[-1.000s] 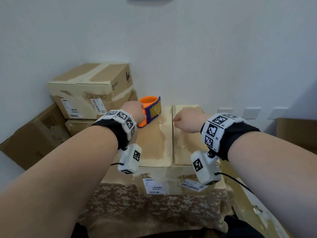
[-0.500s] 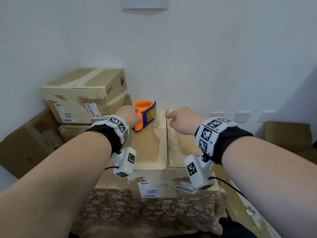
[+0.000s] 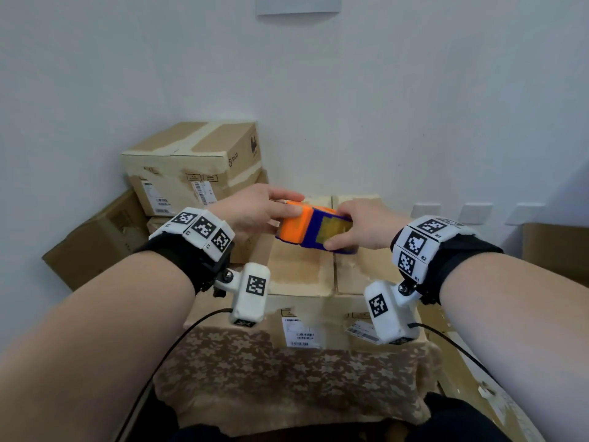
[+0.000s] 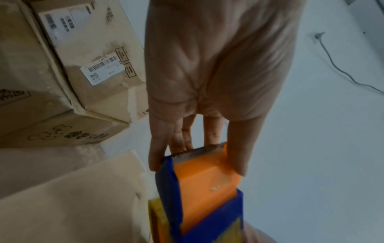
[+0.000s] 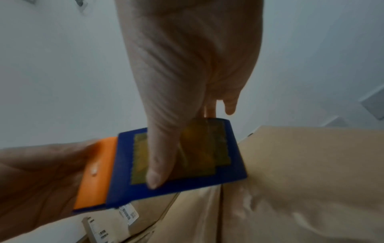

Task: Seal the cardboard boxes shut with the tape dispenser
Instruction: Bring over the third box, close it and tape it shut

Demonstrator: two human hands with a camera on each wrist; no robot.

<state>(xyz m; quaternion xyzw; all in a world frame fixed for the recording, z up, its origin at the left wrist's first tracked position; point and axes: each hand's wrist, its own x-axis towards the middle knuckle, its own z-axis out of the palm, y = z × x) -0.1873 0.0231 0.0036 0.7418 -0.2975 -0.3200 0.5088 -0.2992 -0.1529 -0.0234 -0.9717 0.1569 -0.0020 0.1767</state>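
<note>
Now held between both hands above the near cardboard box point(image 3: 299, 272): an orange-and-blue tape dispenser point(image 3: 314, 230), lifted clear of the box top, just over its centre seam. Left hand point(image 3: 255, 212) pinching the orange end, thumb on one side and fingers on the other, fingertips close to the serrated metal edge in the left wrist view. Right hand point(image 3: 363, 229) gripping the blue end, thumb point(image 5: 161, 157) laid flat across the yellowish tape face, remaining fingers wrapped behind and mostly hidden. Near box resting on a table draped in a brown patterned cloth point(image 3: 287, 381), flaps folded shut, a pale strip along each side of the seam, white barcode labels on its front face. Behind and to the left, a stack of other cardboard boxes point(image 3: 194, 164) against the white wall point(image 3: 414, 90), the topmost already taped down the middle. A further brown box point(image 3: 557, 247) at the right edge, only partly in view. Wall sockets point(image 3: 475, 213) low on the wall, beyond the right wrist.
</note>
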